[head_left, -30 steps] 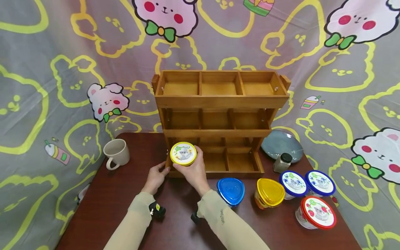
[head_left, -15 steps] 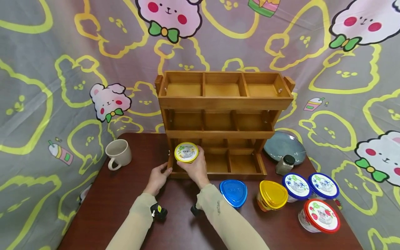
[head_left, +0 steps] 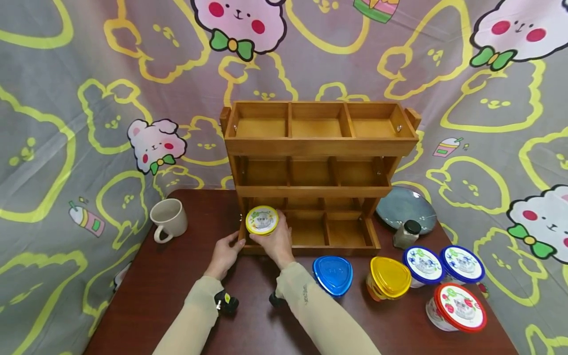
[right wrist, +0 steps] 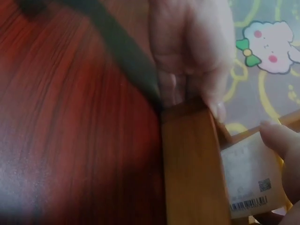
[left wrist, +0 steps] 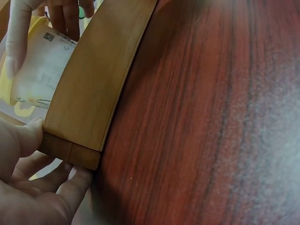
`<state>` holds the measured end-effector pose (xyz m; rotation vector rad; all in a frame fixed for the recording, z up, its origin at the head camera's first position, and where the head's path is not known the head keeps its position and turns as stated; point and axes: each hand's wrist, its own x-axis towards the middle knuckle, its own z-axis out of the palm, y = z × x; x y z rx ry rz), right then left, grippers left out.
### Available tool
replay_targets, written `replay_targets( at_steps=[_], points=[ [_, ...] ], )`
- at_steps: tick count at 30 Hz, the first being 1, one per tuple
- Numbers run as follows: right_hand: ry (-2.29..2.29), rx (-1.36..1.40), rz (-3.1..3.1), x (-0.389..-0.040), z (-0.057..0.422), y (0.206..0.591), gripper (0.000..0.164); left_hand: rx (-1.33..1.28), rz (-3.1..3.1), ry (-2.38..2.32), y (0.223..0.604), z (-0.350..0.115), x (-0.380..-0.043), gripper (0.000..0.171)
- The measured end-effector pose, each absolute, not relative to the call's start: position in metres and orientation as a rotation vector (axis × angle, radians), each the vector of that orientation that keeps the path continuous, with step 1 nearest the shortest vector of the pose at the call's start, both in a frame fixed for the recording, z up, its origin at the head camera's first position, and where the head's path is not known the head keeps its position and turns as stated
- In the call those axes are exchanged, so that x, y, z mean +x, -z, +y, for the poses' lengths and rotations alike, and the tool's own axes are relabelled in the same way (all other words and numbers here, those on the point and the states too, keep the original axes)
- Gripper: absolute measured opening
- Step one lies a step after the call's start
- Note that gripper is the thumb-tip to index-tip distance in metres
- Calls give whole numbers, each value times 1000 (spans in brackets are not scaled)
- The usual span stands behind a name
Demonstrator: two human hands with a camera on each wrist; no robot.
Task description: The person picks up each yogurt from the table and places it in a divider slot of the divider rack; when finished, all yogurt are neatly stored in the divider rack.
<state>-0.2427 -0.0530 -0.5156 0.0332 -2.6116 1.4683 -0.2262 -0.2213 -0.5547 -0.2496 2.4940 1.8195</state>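
My right hand (head_left: 276, 242) grips a round tub (head_left: 262, 220) with a yellow-rimmed, printed lid, over the bottom-left compartment of a three-tier wooden rack (head_left: 319, 147). In the left wrist view, the pale side of the tub (left wrist: 44, 61) shows just behind the rack's bottom front board (left wrist: 93, 89). A label with a barcode is visible on the tub (right wrist: 248, 173) in the right wrist view. My left hand (head_left: 225, 254) holds the rack's lower left front corner, thumb on one side and fingers on the other. The tub's underside is hidden in the head view.
A beige mug (head_left: 168, 219) stands left of the rack. To the right are a blue-grey plate (head_left: 406, 207) and a black-capped jar (head_left: 407, 235). Nearer stand a blue-lidded container (head_left: 333, 276), a yellow-lidded one (head_left: 388, 278), blue-rimmed tubs (head_left: 423, 265) and a red-rimmed tub (head_left: 460, 306).
My right hand has brought the yellow-rimmed tub slightly lower toward the bottom-left compartment. My left hand stays at the rack's corner, and the head view has shifted a little.
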Motion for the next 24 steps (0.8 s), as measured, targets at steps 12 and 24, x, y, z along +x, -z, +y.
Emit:
replay_targets(
  at_steps=[12, 24],
  points=[
    [-1245, 19, -2705, -246, -51, 533, 104, -247, 2515, -1811, 556, -221, -228, 46],
    [-1115, 20, -2726, -242, -54, 533, 107, -269, 2530, -1811, 557, -220, -228, 46]
  ],
)
